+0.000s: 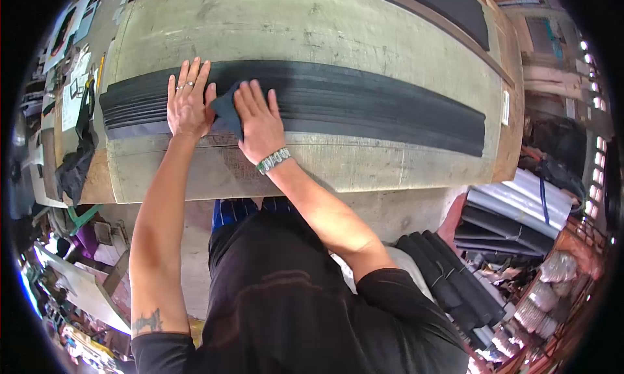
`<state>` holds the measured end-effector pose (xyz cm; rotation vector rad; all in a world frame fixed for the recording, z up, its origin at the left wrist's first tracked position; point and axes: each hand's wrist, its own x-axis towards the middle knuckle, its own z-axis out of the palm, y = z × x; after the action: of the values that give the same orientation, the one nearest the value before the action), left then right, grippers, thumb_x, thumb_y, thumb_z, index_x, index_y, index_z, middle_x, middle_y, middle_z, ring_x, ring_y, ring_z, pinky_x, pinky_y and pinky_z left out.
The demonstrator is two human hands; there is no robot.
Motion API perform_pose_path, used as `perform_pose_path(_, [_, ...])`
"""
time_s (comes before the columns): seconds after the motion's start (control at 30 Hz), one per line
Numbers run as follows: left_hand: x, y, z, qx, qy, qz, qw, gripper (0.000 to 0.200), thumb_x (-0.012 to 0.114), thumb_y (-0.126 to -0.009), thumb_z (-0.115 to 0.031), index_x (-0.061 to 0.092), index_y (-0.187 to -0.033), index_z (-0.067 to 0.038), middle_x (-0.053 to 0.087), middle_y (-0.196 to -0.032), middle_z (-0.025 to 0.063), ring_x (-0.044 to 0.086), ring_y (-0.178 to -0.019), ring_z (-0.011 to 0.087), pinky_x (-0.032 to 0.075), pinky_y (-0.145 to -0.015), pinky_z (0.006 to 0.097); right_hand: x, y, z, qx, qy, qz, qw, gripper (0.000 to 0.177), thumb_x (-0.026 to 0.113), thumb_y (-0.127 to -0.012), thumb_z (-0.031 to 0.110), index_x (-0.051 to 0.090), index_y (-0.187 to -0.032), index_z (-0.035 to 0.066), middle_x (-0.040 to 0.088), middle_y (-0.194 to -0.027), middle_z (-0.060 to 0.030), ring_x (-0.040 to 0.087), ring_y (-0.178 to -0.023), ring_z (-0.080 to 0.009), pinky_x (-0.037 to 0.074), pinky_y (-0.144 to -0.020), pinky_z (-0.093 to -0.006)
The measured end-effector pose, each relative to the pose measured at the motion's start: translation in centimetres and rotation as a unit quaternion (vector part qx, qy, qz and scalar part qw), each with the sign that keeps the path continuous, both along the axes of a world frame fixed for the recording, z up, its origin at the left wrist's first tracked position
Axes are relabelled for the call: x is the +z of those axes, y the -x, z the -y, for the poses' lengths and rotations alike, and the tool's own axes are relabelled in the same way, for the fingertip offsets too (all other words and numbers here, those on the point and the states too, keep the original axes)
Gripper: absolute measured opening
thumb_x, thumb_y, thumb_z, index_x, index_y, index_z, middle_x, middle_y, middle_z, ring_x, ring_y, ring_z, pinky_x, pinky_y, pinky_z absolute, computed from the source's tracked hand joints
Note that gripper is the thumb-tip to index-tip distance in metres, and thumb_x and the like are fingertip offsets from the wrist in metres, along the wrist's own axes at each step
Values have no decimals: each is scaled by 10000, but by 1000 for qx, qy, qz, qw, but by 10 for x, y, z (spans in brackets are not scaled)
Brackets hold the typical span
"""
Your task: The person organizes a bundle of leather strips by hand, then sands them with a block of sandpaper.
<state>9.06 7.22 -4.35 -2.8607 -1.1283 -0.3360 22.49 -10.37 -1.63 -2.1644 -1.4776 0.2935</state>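
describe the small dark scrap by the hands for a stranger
A long stack of black strips crosses the big grey table. Near its left end, the right hand pins a small dark scrap, the only short, angular piece among them.

Extends both arms from lower centre toward upper left of frame. Lays left hand (188,106) flat, palm down, fingers spread. Sets right hand (260,123) palm down just beside it, fingers extended, close together.

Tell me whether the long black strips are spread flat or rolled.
Spread flat: the strips lie stacked lengthwise along the table, edges stepped.
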Motion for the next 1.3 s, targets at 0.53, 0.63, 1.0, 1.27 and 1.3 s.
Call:
perform_pose_path(0.53, [6, -5, 1, -5, 64, -19, 998, 580, 431, -1077, -403, 446, -1607, -168, 373, -1702, 60, 259, -1602, 262, 145, -1310, 506, -15, 36, 35, -100, 7, 47, 994, 862, 707, -755, 89, 447, -1577, 109, 366, -1676, -169, 227, -1603, -406, 140, -1267, -678])
perform_pose_path(0.63, [4, -3, 1, -9, 50, -22, 998, 582, 419, -1081, -398, 441, -1611, -158, 368, -1705, 63, 255, -1604, 268, 145, -1312, 508, -33, -4, 87, -186, 63, 119, 973, 880, 694, -769, 106, 416, -1604, 104, 352, -1691, -163, 257, -1591, -414, 144, -1269, -676])
perform_pose_path(1.0, [2, -2, 1, -12, 33, -30, 999, 561, 406, -1100, -370, 456, -1604, -130, 387, -1698, 67, 281, -1596, 263, 149, -1309, 479, -16, -59, 118, -314, -58, 91, 943, 714, 620, -748, -17, 515, -1452, 38, 439, -1590, -248, 239, -1581, -454, 189, -1278, -631])
perform_pose_path(1.27, [12, -1, 3, -38, 32, -15, 999, 532, 505, -1066, -373, 547, -1534, -123, 525, -1591, 121, 444, -1494, 327, 285, -1253, 523, -12, -147, 211, -289, 32, 176, 940, 653, 733, -790, 94, 547, -1415, 71, 494, -1472, -211, 420, -1447, -421, 326, -1202, -594])
perform_pose_path(1.3, [27, -13, 21, -13, 28, -11, 999, 516, 570, -1033, -393, 601, -1473, -124, 589, -1517, 138, 509, -1427, 347, 322, -1226, 541, -23, -198, 241, -342, 5, 174, 923, 598, 693, -850, 113, 549, -1428, 67, 520, -1475, -194, 457, -1412, -390, 357, -1184, -558])
